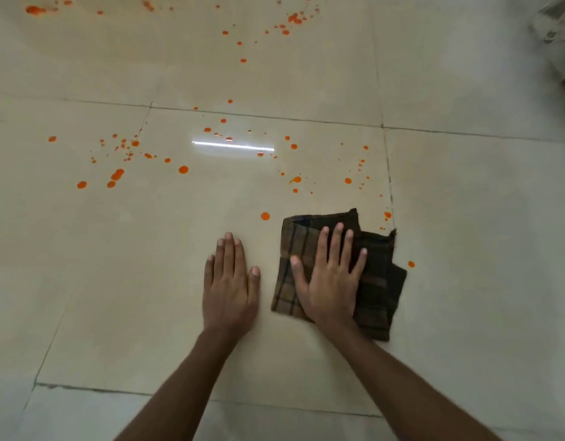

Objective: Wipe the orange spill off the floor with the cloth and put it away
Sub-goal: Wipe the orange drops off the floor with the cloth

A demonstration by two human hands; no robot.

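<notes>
Your cloth (375, 281), a dark brown plaid piece folded into a rough square, lies flat on the pale tiled floor (465, 249) just right of centre, near you. Your right hand (330, 281) rests palm-down on its left half, fingers straight and spread, pressing it rather than gripping it. Your left hand (229, 286) lies flat on the bare tile just beside the cloth, fingers straight and close together, holding nothing. The orange spill (117, 175) is scattered as drops and small blots across the tiles beyond your hands: one round drop sits just off the cloth's far left corner, a few dot the grout line by its right edge, and more clusters spread farther out to the left and toward the far side. A bright strip of reflected light (233, 146) crosses the middle tile.
</notes>
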